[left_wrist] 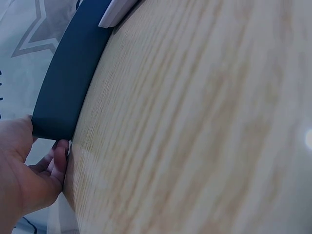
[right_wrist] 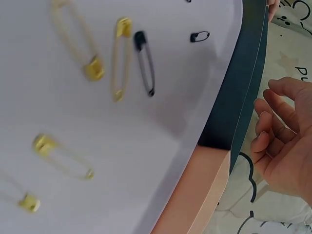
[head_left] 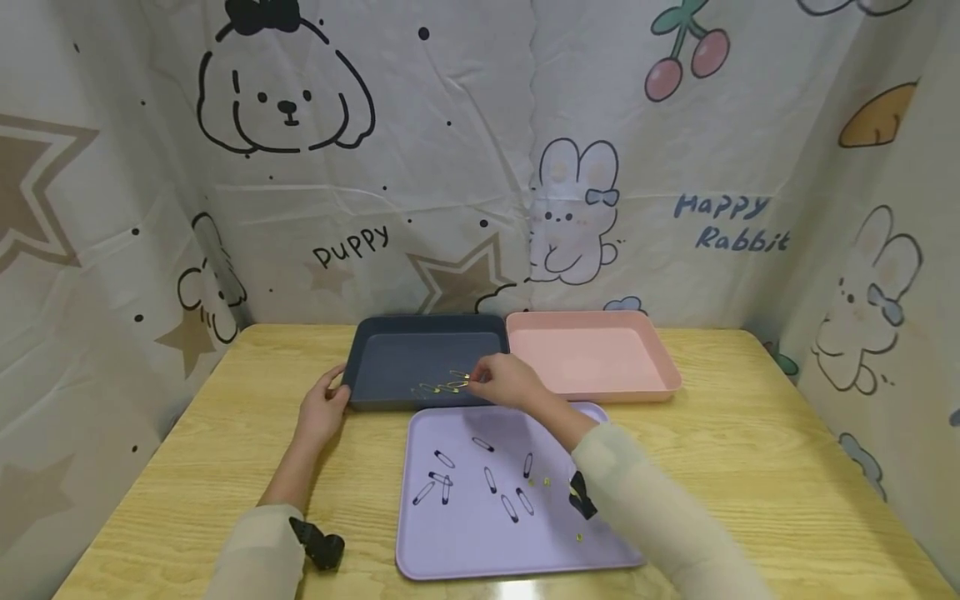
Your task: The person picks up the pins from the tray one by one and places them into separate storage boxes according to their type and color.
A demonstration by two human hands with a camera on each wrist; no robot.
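My left hand (head_left: 322, 414) holds the left end of a dark blue tray (head_left: 375, 358), fingers at its rim and base in the left wrist view. Over this tray's near right corner is my right hand (head_left: 510, 382), fingertips right at a gold safety pin (head_left: 458, 384) in the head view. More gold safety pins lie close by in the tray. In the right wrist view the right hand's fingers are loosely bent with no pin visible among them. Several black safety pins (head_left: 490, 480) and gold ones (right_wrist: 121, 58) lie scattered on the lilac tray (head_left: 465, 554) in front.
A pink tray (head_left: 667, 379) stands against the dark blue one on its right. All three trays are on a wooden table (head_left: 750, 467). A printed cloth (head_left: 465, 167) hangs behind and at both sides. The right forearm crosses above the lilac tray.
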